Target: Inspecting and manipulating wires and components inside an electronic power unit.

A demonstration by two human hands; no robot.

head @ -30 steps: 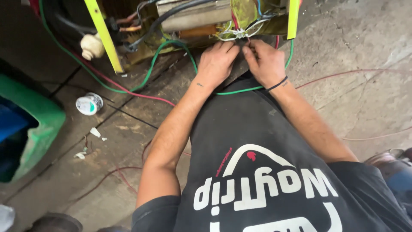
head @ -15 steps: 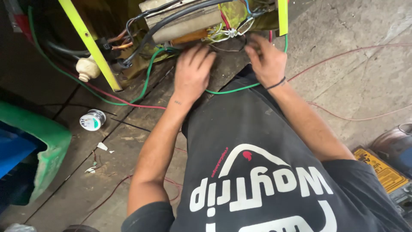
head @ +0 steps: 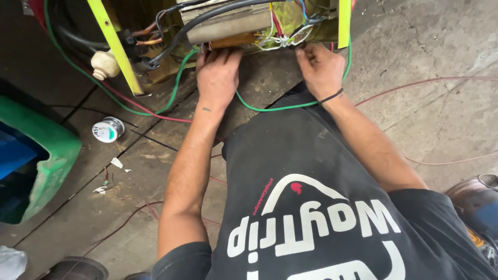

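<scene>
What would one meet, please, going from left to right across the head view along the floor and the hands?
Green plastic container → small round tin → yellow frame bar → left hand → right hand → red wire on the concrete.

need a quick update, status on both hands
Left hand on the metal block. Right hand at the white wires. Green wire runs between the wrists.

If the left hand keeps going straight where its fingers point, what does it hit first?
The left hand points up-frame at the tan transformer block in the yellow frame. It would likely meet the block's lower edge first; the fingertips look already on it, though depth is unclear.
</scene>
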